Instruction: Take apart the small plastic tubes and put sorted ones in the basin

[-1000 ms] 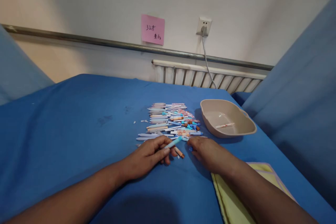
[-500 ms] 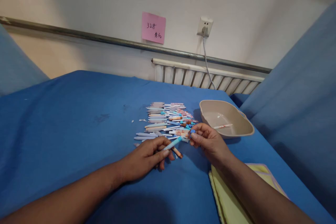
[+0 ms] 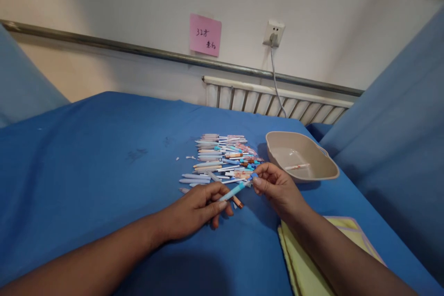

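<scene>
My left hand (image 3: 203, 206) is closed around a light blue pen barrel (image 3: 233, 191), tilted up to the right. A small dark blue part (image 3: 253, 176) is pinched between the thumb and fingertips of my right hand (image 3: 279, 189), right at the barrel's turquoise end. Whether the two pieces are joined there is too small to tell. Just beyond my hands lie rows of pen parts (image 3: 208, 167), with grey, blue and tan barrels, white refills and patterned pieces. An orange-brown tipped piece (image 3: 237, 201) shows beside my left fingers.
A beige basin (image 3: 331, 171) stands at right with a patterned pen piece (image 3: 297, 166) inside. Folded yellow cloth (image 3: 294, 259) lies under my right forearm. Small white bits (image 3: 190, 157) rest left of the pens on the blue sheet (image 3: 104, 148). Behind are a radiator (image 3: 239, 99) and a plugged socket (image 3: 274, 33).
The barrel's end and the dark blue part have come together; a gap showed between them before. The view has shifted slightly.
</scene>
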A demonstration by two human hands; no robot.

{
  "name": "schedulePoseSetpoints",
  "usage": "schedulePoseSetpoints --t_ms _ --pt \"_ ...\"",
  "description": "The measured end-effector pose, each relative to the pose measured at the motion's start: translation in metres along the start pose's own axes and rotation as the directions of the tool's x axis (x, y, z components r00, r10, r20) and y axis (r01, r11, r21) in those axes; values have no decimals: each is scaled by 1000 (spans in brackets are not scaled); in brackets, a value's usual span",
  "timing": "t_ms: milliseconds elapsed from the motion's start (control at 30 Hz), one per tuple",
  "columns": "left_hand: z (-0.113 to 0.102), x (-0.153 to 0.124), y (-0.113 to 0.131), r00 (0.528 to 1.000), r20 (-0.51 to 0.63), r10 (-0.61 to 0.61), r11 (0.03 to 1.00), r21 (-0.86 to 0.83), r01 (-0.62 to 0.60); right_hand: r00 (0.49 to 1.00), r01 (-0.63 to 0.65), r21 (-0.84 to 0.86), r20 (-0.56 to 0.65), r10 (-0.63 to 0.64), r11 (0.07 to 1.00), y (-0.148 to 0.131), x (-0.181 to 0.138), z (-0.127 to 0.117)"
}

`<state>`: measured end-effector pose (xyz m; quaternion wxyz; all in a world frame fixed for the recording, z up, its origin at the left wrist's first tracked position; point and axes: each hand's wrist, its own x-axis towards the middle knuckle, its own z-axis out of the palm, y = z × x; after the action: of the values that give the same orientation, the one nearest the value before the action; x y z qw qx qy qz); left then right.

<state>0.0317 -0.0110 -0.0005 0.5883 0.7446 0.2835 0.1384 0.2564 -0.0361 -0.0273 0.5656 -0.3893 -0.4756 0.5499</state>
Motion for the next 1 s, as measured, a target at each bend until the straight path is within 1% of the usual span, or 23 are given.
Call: schedulePoseSetpoints --t_ms 100,267,333,433,633,833,1000 --pt "0 0 -1 1000 -1 0 1000 1 0 1000 -11 -3 14 11 1000 1 0 -1" --pt "0 0 -2 1000 -8 9 1000 -9 -9 1000 -14 36 -13 14 999 1 1 -3" --pt "0 0 -3 1000 -7 5 1000 -13 -5 1000 -11 32 -5 11 999 1 1 -4" --pt "-1 0 -3 1000 -7 5 1000 -3 -5 1000 -13 7 6 13 1000 0 0 -4" --pt "-1 1 -4 1000 -3 8 1000 2 -8 1000 -4 -17 -25 3 1000 1 1 -4" --pt "-1 0 -4 1000 -5 19 999 48 -19 1000 17 -77 -3 -18 997 3 1 -6" --pt "0 -1 -4 999 -24 33 997 76 -31 999 31 -135 -15 -33 990 1 1 -5"
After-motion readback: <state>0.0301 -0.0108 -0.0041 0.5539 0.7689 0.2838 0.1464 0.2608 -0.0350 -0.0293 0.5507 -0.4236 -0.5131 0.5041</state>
